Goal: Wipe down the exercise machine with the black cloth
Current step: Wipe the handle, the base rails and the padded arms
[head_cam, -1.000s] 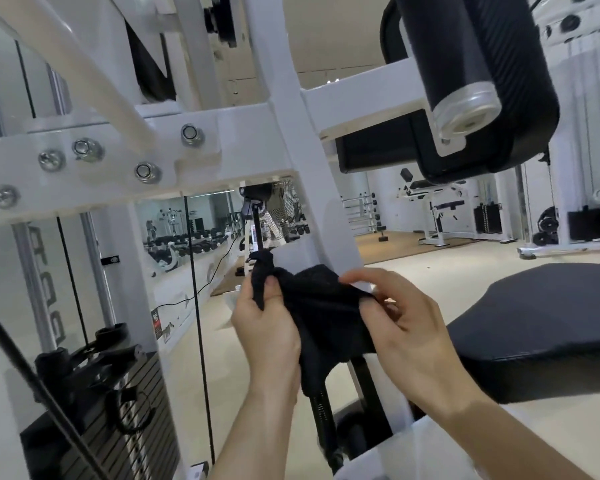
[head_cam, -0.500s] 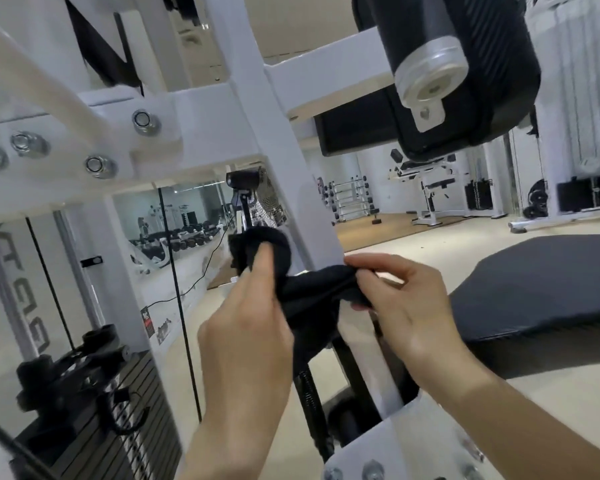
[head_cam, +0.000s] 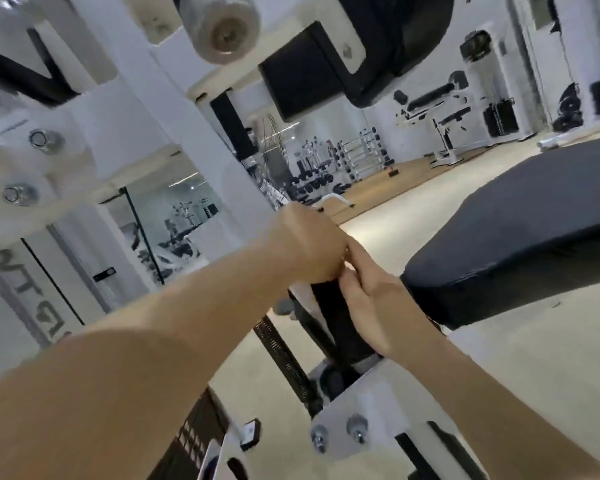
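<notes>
My left hand [head_cam: 309, 244] is curled into a fist against the sloping white upright [head_cam: 201, 140] of the exercise machine. My right hand [head_cam: 371, 299] lies just below it, touching it, with fingers wrapped round a dark strip. That strip looks like the black cloth [head_cam: 328, 296], bunched between both hands and mostly hidden by them. It runs down into a black post, and I cannot tell where cloth ends and post begins. The frame is blurred.
A black seat pad [head_cam: 520, 237] juts in from the right, close to my right hand. Overhead hang a black back pad [head_cam: 388, 50] and a roller with a silver end cap [head_cam: 222, 29]. A weight stack [head_cam: 201, 441] sits lower left, with a bolted white bracket [head_cam: 361, 420] below my hands.
My hands have come together lower on the upright, the left one crossing over to the right. The cloth, spread between them before, is now bunched and nearly hidden. The view has tilted and moved closer.
</notes>
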{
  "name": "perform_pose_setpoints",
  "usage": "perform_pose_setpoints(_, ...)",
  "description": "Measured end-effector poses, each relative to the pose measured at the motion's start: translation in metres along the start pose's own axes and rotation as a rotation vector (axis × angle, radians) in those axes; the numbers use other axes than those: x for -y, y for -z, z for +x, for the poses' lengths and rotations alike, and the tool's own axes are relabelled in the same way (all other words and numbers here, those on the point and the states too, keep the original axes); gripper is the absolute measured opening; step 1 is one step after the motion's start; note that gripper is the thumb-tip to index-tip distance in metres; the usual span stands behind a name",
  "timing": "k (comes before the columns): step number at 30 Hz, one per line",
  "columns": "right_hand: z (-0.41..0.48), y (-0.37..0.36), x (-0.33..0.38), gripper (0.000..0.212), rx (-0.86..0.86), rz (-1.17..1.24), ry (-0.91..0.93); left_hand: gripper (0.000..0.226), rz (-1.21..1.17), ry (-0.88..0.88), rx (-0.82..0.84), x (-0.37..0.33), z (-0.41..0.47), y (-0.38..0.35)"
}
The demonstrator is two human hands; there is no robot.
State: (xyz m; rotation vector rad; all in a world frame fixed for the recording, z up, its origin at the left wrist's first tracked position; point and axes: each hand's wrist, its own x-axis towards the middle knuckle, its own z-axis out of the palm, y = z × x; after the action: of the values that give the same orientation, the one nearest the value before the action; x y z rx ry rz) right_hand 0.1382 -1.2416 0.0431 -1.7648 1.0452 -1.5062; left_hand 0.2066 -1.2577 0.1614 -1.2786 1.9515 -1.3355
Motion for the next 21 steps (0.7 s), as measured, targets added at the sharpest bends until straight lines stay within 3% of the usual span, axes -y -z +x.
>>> perform_pose_setpoints(2, 0.005, 0.001, -0.007, 0.056, 0.048, -0.144, 0.026, 0.014, -0.135, 0.035, -0.005, 0.013, 0.014, 0.004)
perform_pose_setpoints(4, 0.01, 0.003, -0.006, 0.044, 0.058, -0.237, 0.091, 0.01, -0.223, 0.05, -0.058, 0.024, 0.01, 0.005)
perform_pose_setpoints(7, 0.01, 0.001, 0.001, 0.02, 0.039, -0.12, 0.192, 0.023, 0.001, -0.041, -0.146, 0.029, -0.005, -0.002)
perform_pose_setpoints(9, 0.009, 0.003, -0.004, 0.011, 0.047, 0.041, 0.143, 0.035, 0.075, -0.128, -0.078, 0.022, -0.014, -0.01)
perform_pose_setpoints(13, 0.015, 0.016, -0.024, 0.026, 0.067, 0.126, 0.026, 0.058, 0.01, -0.22, -0.127, -0.006, -0.026, -0.017)
perform_pose_setpoints(15, 0.01, 0.011, -0.023, 0.037, 0.062, 0.088, 0.068, 0.06, 0.057, -0.221, -0.087, 0.009, -0.03, -0.011)
perform_pose_setpoints(18, 0.003, -0.003, -0.017, 0.056, -0.05, -0.036, 0.373, 0.045, 0.233, -0.081, -0.031, 0.076, -0.016, 0.006)
perform_pose_setpoints(21, 0.005, -0.009, -0.01, 0.063, 0.12, -0.001, 0.328, 0.05, 0.289, 0.217, 0.004, 0.116, -0.011, 0.026)
